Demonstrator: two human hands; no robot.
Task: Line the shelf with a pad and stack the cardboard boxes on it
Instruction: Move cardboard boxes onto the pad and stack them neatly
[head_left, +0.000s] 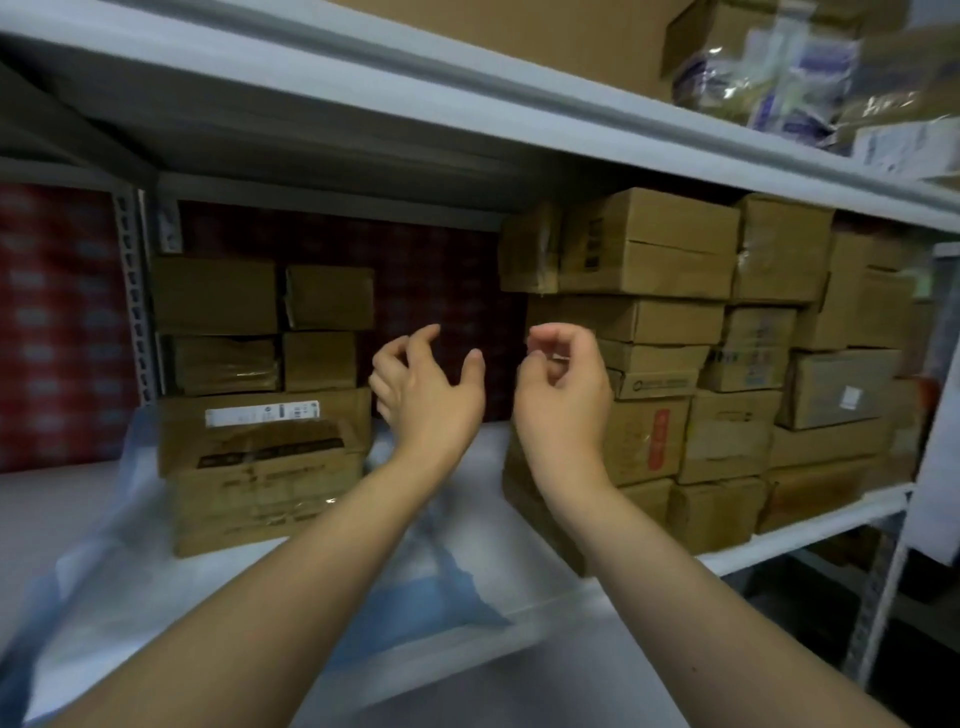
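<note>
Two bare hands reach into a white metal shelf (810, 524) in a stockroom, between two stacks of cardboard boxes. Motion blur softens most of the frame, and both forearms are cut off at the bottom edge. The left hand (427, 397) is empty, its fingers spread and loosely bent. The right hand (566, 387) has its fingers curled in toward the thumb, with nothing visible in them.

The pad (457, 590), a thin, translucent blue-white sheet, lies rumpled along the shelf's left and middle. It runs under the left stack (260, 452) and spills over the front edge; its far end is hidden behind the boxes. The right stack (675, 358) fills the shelf to its right end, rising almost to the upper shelf (467, 109).

A white label (262, 415) on a left-stack box and a red label (661, 436) on a right-stack box carry print too blurred to read. A red patterned backdrop (441, 275) shows behind the gap. Bagged packages (779, 67) on the upper shelf are smeared beyond recognition.
</note>
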